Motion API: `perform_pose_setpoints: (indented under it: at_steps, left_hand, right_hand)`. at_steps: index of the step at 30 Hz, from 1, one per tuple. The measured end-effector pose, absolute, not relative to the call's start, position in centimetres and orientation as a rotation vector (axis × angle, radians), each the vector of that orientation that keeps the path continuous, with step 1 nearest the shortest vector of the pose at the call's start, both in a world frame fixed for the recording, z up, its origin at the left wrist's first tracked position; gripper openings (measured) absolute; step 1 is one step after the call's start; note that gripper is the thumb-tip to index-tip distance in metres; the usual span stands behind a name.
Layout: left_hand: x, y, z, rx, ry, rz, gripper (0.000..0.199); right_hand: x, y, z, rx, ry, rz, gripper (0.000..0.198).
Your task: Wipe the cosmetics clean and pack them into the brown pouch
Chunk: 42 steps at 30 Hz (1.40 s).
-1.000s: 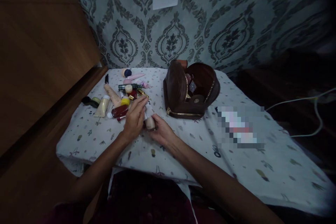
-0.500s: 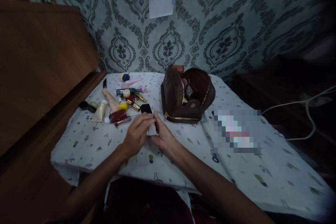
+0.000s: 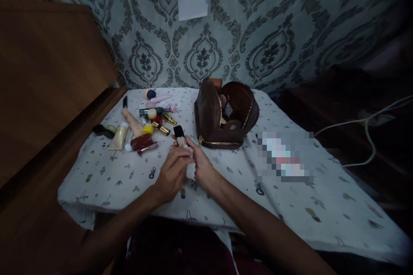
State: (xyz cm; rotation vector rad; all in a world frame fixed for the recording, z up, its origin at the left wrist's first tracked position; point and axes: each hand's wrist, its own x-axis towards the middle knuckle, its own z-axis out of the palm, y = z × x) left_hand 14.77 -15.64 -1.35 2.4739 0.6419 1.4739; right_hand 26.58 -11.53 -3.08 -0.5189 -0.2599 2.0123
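Note:
In front of me, above the near part of the table, my right hand (image 3: 202,164) is closed around a small cosmetic bottle (image 3: 179,135) with a black cap and a pale body. My left hand (image 3: 172,169) lies against the bottle's lower part, fingers bent over a white tissue (image 3: 190,169). Part of the tissue hangs down between the two hands. The bottle's lower end is hidden by my fingers. Just beyond the hands, gold lipstick tubes (image 3: 161,128) lie beside a yellow-lidded jar (image 3: 147,129) and a dark red bottle (image 3: 142,142).
A brown zippered cosmetic bag (image 3: 219,131) stands open with items inside. Several tubes, including a cream one (image 3: 118,137), lie at the left. A blurred-out object (image 3: 284,157) is on the right of the patterned tablecloth (image 3: 226,206). A wooden cabinet (image 3: 54,60) borders the left.
The bottle has turned so that its pale body shows below the black cap. More of the white tissue is visible between my hands. The view has shifted slightly.

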Motion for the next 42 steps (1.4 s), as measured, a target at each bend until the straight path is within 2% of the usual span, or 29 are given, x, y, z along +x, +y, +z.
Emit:
perform_pose_setpoints:
  at_steps: [3, 6, 9, 12, 15, 23, 27, 29, 32, 37, 40, 42]
  left_hand:
    - [14.4, -16.6, -1.6, 2.444, 0.646, 1.47, 0.027]
    - [13.8, -16.6, -1.4, 2.148, 1.022, 1.482, 0.02]
    - [13.3, -16.1, -1.2, 1.844, 1.22, 1.241, 0.025]
    - [13.5, -15.4, -1.4, 1.725, 1.108, 1.013, 0.029]
    - [13.4, -14.8, -1.7, 1.632, 1.062, 1.007, 0.029]
    - [10.3, -12.0, -0.3, 1.597, 0.787, 0.641, 0.039]
    - [10.1, -10.9, 0.4, 1.436, 0.612, 0.365, 0.04]
    - [10.5, -10.7, 0.4, 1.367, 0.59, 0.296, 0.041]
    - [11.4, -10.4, 0.2, 1.31, 0.543, 0.262, 0.041]
    - [13.2, -9.9, -0.5, 1.174, 0.428, 0.296, 0.042]
    - [13.6, -9.5, -1.4, 1.201, 0.458, 0.361, 0.051]
    - [13.4, -9.2, -2.0, 1.266, 0.531, 0.349, 0.047]
  right_hand:
    - [26.8, -11.1, -3.1, -0.599, -0.217, 1.978, 0.033]
    - [26.7, -11.2, -2.4, -0.604, -0.259, 1.863, 0.032]
    - [26.3, -11.7, -1.5, -0.567, -0.374, 1.701, 0.032]
    - [25.8, -12.4, -0.9, -0.523, -0.493, 1.565, 0.04]
    - [25.8, -12.8, -0.4, -0.533, -0.649, 1.519, 0.044]
    - [31.9, -13.7, 4.0, -0.733, -1.234, 1.428, 0.031]
    - [34.7, -14.6, 6.7, -0.809, -1.513, 1.45, 0.052]
    - [35.2, -14.9, 7.4, -0.865, -1.635, 1.426, 0.051]
    - [35.4, -15.2, 7.5, -0.938, -1.699, 1.376, 0.041]
    - [37.1, -14.8, 8.9, -1.011, -1.75, 1.263, 0.035]
    - [39.9, -13.6, 12.0, -1.145, -1.744, 1.033, 0.034]
    - [42.1, -12.2, 14.3, -1.232, -1.71, 0.818, 0.035]
